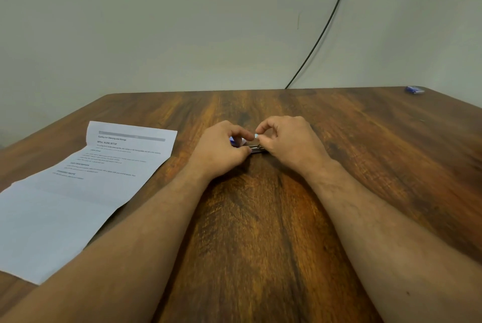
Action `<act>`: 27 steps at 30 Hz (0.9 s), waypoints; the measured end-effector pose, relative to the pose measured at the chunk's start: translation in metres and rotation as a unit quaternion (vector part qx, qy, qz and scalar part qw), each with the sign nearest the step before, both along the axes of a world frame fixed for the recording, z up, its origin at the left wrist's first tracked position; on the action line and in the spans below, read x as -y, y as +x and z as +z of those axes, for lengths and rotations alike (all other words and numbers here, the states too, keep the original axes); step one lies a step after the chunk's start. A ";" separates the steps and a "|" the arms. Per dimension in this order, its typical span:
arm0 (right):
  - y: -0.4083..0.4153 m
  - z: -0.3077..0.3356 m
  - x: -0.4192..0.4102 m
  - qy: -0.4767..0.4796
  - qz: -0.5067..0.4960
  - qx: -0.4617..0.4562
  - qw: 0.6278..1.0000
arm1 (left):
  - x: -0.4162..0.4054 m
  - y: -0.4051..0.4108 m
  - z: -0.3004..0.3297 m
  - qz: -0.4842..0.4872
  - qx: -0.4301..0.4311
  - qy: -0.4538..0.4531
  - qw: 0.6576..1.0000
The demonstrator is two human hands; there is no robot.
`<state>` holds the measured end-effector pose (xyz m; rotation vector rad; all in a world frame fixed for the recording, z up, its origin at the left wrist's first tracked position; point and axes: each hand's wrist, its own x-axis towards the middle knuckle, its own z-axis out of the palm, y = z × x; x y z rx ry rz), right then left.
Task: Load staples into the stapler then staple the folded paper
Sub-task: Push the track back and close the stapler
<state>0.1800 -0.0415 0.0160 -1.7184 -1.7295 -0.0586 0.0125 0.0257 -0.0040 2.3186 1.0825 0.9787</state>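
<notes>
Right hand [287, 140]: thumb and index fingertip curled into a ring and pinched together on a small pale blue bit, too small to identify, just above a dark metal piece; the other fingers are curled down onto the right end of that piece. Left hand [221, 150]: fingers curled, thumb and fingertips pinching the left end of the same metal piece, and a small blue-and-white object, mostly hidden, sits inside the curl of the hand. The metal piece reads as the stapler [257, 149]: narrow, dark, glinting, lying low at the table surface between the two hands, which nearly touch above it. Cannot tell whether its magazine stands open or whether staples lie in it; the hands cover most of it. Both forearms are bare and reach in from the near edge, converging at mid-table. The table [260, 231] is dark, strongly grained wood with rounded far corners. The paper [86, 184], a white printed sheet with fold creases across it, lies flat on the left side of the table, well apart from the hands, its far edge curling up slightly. Far right corner of the table: a small blue object [414, 90]. A black cable [326, 27] runs down the pale wall behind the table.
</notes>
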 end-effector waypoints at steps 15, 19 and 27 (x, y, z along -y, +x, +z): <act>0.007 0.007 -0.002 -0.080 -0.035 0.048 0.995 | 0.004 0.005 0.002 0.055 -0.063 0.017 0.996; 0.007 0.008 -0.001 -0.078 -0.030 0.056 0.995 | 0.005 0.004 0.002 0.056 -0.058 0.025 0.996; 0.008 0.008 -0.001 -0.081 -0.030 0.051 0.995 | 0.005 0.002 0.003 0.046 -0.055 0.015 0.997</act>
